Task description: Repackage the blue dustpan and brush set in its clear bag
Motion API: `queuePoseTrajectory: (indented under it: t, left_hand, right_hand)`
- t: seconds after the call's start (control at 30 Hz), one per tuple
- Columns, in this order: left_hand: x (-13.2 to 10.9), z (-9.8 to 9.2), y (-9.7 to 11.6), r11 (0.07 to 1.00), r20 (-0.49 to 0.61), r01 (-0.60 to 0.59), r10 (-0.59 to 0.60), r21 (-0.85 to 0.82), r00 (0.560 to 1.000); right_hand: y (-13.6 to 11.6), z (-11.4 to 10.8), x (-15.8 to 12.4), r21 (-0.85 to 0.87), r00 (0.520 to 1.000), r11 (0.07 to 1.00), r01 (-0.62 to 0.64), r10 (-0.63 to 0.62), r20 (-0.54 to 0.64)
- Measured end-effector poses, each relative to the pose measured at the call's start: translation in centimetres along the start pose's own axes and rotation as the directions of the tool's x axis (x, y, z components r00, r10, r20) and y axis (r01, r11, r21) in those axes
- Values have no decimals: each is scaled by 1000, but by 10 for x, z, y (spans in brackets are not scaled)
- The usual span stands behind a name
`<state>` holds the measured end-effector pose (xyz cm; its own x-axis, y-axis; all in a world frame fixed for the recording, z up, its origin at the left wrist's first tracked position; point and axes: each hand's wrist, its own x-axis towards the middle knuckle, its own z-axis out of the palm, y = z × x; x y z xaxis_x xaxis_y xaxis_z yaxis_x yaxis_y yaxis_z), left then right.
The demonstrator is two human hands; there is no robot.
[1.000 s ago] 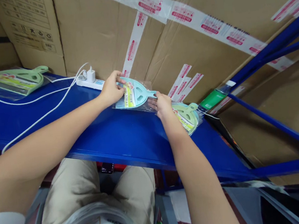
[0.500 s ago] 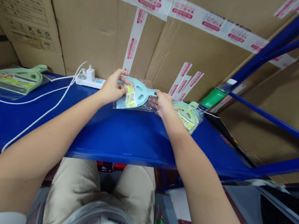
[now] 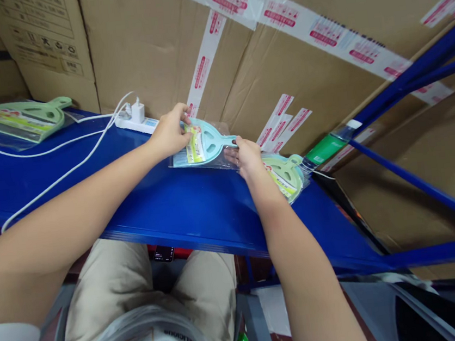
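A light-blue dustpan [image 3: 212,141] in a clear plastic bag, with a yellow label, is held over the far side of the blue shelf. My left hand [image 3: 170,133] is closed on its wide end, fingers on the label side. Around the handle end my right hand [image 3: 246,154] is closed, thumb on top. A green bagged dustpan [image 3: 288,170] lies just to the right, with a light-blue edge showing beneath it. Another green bagged dustpan [image 3: 42,112] rests at the far left of the shelf.
A white power strip [image 3: 140,124] with a plugged-in charger stands behind my left hand, and white cables [image 3: 88,172] loop across the shelf [image 3: 182,208]. Large taped cardboard boxes [image 3: 147,43] wall the back. A green-labelled bottle [image 3: 326,148] lies by the blue frame at right.
The light-blue dustpan has shifted very slightly to the left, and both hands moved with it. Their hold on it looks the same.
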<state>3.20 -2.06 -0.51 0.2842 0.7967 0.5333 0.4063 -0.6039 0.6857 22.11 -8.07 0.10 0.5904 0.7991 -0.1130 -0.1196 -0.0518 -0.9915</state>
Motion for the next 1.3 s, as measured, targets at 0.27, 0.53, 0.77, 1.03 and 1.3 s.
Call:
queuePoseTrajectory:
  t: [0.27,0.53,0.77,1.03,1.3]
  left_hand:
    - [2,3,-7,999,7,-26,26,-44,1000]
    - [1,0,0,990,62,-58,66,-128,996]
    - [5,-4,-2,986,107,-87,102,-140,989]
    - [1,-5,4,977,163,-97,128,-188,978]
    - [4,-3,-3,987,73,-81,91,-138,993]
  right_hand:
    - [3,0,3,-2,1000,1000,10,-10,21]
    - [4,0,5,34,1000,999,7,-8,23]
    - [-1,-1,2,27,1000,1000,7,-7,23]
    - [0,-2,4,54,1000,999,3,-5,20]
    - [3,-2,6,37,997,999,22,-24,72]
